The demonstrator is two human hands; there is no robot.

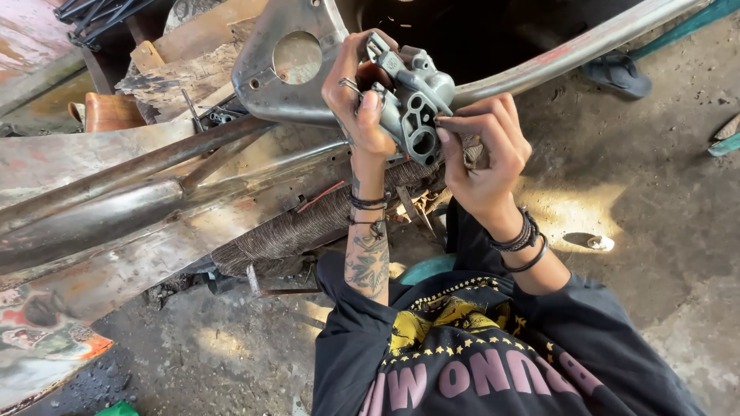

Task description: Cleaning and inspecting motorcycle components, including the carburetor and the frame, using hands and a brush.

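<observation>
Grey cast-metal carburettor [412,104] gripped w/ 2 hands: left hand [358,100] clamped round body, right hand [486,158] fingers pinching its edge, above rusty frame [154,192].

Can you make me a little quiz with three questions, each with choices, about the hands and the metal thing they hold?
1. Where is the grey metal part?
A. on the floor
B. held up between both hands
C. inside a box

2. What colour are the wristbands on the right hand?
A. black
B. white
C. yellow

3. How is the left hand?
A. flat and open
B. in a pocket
C. closed around the part

Answers: B, both hands grip it above the metal frame; A, the bands look dark; C, its fingers wrap the part.
</observation>
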